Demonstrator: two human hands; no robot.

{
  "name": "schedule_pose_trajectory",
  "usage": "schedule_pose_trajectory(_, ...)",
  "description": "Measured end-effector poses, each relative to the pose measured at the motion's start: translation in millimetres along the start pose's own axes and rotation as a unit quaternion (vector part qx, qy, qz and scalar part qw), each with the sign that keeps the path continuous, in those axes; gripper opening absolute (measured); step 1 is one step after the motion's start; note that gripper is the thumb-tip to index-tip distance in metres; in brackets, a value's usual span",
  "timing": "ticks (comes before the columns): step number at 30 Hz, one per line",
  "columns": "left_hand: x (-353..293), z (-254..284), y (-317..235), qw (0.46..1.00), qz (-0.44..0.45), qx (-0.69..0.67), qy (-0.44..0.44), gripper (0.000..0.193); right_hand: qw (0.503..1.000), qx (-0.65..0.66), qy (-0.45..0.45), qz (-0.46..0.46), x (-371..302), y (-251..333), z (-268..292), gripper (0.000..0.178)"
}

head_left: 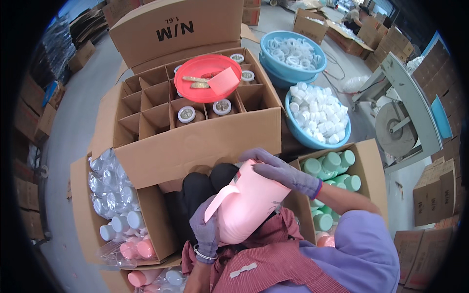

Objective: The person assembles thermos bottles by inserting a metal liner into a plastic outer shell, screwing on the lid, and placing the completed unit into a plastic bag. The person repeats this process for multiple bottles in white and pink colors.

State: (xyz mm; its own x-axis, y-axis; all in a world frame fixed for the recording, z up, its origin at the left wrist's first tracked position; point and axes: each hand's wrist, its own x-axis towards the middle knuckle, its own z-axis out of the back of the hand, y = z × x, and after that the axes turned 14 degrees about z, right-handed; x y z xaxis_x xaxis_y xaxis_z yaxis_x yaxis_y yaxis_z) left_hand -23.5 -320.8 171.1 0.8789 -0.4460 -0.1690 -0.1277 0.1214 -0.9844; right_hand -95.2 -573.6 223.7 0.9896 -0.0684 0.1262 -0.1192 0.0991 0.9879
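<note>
A pink plastic jug [251, 207] with a looped side handle lies tilted above my lap. Purple-grey gloves cover both hands. My left hand [204, 225] is closed round the jug's lower left end, beside the handle. Across the upper right end, my right hand [288, 172] grips with its fingers bent over the edge, where a dark patch shows. Just beyond the jug stands a large divided carton [205, 141], its flap raised. Several containers with round pale-rimmed tops [186, 114] sit in some compartments. On the dividers rests a red plate [195, 68] bearing small sticks and a pink card [224, 81].
Left of my legs, a carton [83, 210] holds wrapped clear pieces and blue and pink cups. Another carton [373, 171] at right holds green cups. Blue basins of white caps [317, 115] and clear rings [293, 52] stand beyond. A grey machine frame [415, 141] is farther right.
</note>
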Motion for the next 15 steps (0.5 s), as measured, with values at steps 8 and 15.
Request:
schedule_pose_trajectory(8,-46.9,62.5,25.4,0.994,0.084,0.038,0.055,0.067,0.966,-0.179,0.158,0.102,20.4,-21.7,-12.6,0.029)
schedule_pose_trajectory(15,27.9,70.9,-29.6,0.885,0.343,0.021,0.314,0.074,0.896,-0.228,0.363,0.116,49.3,6.2,-5.0,0.023)
